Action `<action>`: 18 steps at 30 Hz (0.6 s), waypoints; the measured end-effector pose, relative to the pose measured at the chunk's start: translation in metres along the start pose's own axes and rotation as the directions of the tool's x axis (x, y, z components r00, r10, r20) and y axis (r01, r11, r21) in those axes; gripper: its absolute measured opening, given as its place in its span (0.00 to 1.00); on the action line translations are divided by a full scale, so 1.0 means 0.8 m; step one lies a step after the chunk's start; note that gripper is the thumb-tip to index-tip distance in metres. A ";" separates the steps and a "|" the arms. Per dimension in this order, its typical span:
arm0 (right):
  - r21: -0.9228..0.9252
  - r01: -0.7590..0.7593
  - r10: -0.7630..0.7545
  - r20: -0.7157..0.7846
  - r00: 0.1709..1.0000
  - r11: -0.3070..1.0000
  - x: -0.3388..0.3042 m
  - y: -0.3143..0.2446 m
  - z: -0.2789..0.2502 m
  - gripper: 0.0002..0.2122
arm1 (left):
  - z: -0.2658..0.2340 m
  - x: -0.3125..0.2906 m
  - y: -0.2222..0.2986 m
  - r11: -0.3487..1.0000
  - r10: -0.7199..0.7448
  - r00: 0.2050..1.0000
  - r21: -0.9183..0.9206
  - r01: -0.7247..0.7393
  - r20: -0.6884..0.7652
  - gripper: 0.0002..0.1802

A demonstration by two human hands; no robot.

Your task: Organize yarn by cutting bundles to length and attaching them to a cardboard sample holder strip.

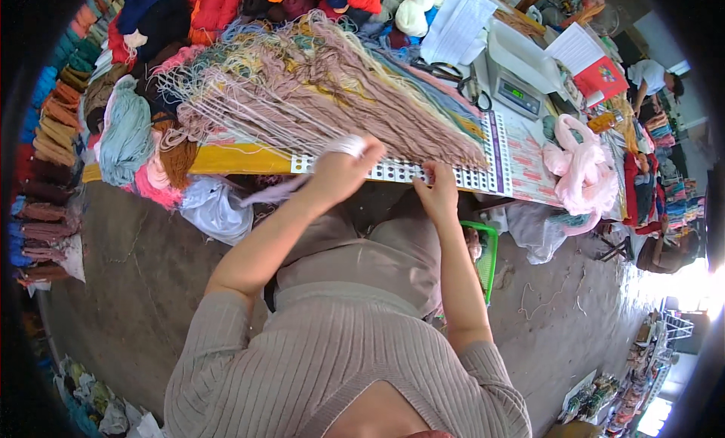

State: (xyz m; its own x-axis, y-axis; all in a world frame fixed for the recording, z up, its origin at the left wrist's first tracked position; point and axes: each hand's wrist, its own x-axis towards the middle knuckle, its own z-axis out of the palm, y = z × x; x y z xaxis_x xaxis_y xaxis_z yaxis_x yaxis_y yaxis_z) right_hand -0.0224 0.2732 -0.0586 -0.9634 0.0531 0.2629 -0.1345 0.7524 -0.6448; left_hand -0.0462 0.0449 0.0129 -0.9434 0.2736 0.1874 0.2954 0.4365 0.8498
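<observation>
Now, on the head view, the only 1 we have: 2 bare hands meet at the near edge of the table, and the yarn strands (377,109) fan out in front of them, mostly dusty mauve, over the tabletop and down toward a white perforated card (400,172). Left hand (353,165): fingers curled, slightly blurred, a white wrap (347,145) around it; whether a strand is pinched inside, I can't tell. Right hand (438,189): thumb and fingertips close together right at the card's holes, only a small gap if any, and what they grip is too small to make out.

And the score so far? Plenty done, I'd judge: a broad spread of mauve is laid out, with blue and yellow lengths lying along its right side. Still, dark holes show along the near row, so I'd guess some threading or sorting remains; which holes are filled, I can't say. Scissors (482,98) lie beyond, near the scale (516,93), apart from both hands.
</observation>
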 end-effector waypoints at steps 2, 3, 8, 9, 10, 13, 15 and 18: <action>0.020 -0.014 0.014 -0.006 1.000 1.000 -0.002 -0.001 0.001 0.15 | 0.045 0.008 0.007 0.997 0.026 0.999 0.069 -0.028 0.025 0.14; 0.047 -0.034 0.034 -0.015 0.999 0.998 -0.001 -0.001 -0.002 0.15 | 0.070 0.015 -0.004 0.994 0.041 0.999 0.099 -0.044 0.036 0.15; 0.160 -0.085 0.094 -0.051 0.994 0.983 0.001 0.000 -0.004 0.15 | 0.126 0.044 -0.020 0.920 -0.121 0.980 0.389 0.049 0.161 0.18; 0.167 -0.084 0.093 -0.049 0.994 0.982 0.002 0.001 -0.003 0.15 | 0.130 0.047 -0.022 0.917 -0.125 0.979 0.395 0.053 0.159 0.18; 0.182 -0.094 0.103 -0.044 0.994 0.979 0.003 0.002 -0.003 0.15 | 0.132 0.049 -0.023 0.920 -0.123 0.981 0.388 0.057 0.147 0.18; 0.223 -0.120 0.124 -0.004 0.992 0.967 0.007 -0.006 -0.001 0.16 | 0.128 0.047 -0.023 0.931 -0.151 0.978 0.353 0.091 0.144 0.19; 0.189 -0.135 0.134 0.021 0.991 0.973 0.006 -0.001 -0.002 0.16 | 0.136 0.045 -0.030 0.934 -0.139 0.985 0.344 0.094 0.107 0.20; 0.220 -0.138 0.140 0.008 0.990 0.966 0.002 0.019 0.001 0.16 | 0.154 0.044 -0.040 0.955 -0.075 0.990 0.295 0.037 0.119 0.16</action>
State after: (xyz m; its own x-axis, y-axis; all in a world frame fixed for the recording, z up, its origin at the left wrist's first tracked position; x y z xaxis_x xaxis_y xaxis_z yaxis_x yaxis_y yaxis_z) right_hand -0.0263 0.2844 -0.0683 -0.9745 0.1524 0.1644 -0.0478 0.5752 -0.8166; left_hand -0.0705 0.1464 -0.0682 -0.9383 0.3399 0.0633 0.2915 0.6794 0.6734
